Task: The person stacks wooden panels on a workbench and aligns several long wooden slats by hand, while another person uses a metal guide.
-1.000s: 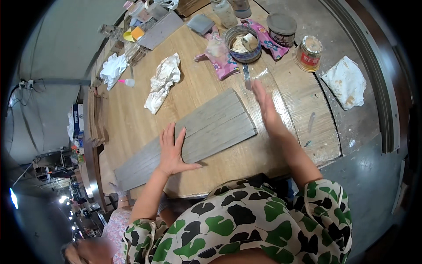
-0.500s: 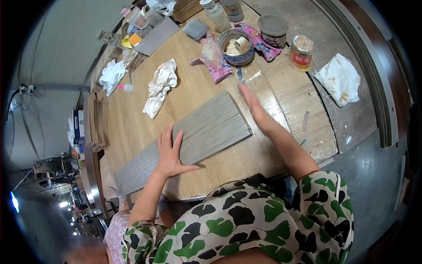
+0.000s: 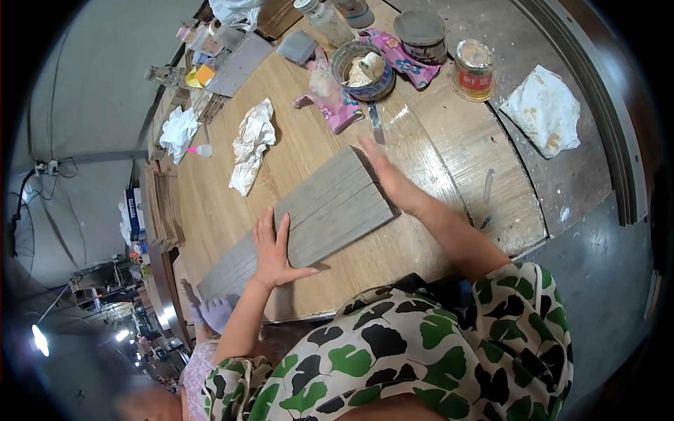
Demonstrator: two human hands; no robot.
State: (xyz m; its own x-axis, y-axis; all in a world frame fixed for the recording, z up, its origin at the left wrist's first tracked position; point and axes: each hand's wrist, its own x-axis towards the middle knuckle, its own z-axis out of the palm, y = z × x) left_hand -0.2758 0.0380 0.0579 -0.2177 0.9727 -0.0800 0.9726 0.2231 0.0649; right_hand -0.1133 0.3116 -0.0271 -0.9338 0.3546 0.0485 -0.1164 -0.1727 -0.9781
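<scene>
A long grey plank [image 3: 330, 200] with lengthwise grooves lies slantwise on the wooden worktable. My left hand [image 3: 274, 252] rests flat on its near half, fingers spread and thumb stretched out past the near edge. At the plank's right end is my right hand [image 3: 390, 184], its fingers straight and the palm side turned against that end; it seems to touch it. Neither hand grips anything. Down at the plank's left end, another person's hand in a pale purple glove [image 3: 216, 313] is close to the wood.
Behind the plank lie a crumpled white cloth [image 3: 253, 144] and a pink flowered glove [image 3: 337, 109]. A tub of pale paste [image 3: 364, 72], a grey-lidded can [image 3: 420, 36] and a red-labelled jar [image 3: 472, 70] stand at the back. A stained white cloth [image 3: 543, 112] lies at right.
My right hand has come left, up against the plank's end. Another person's gloved hand has risen into clearer view by the left end. My left hand keeps its place on the plank.
</scene>
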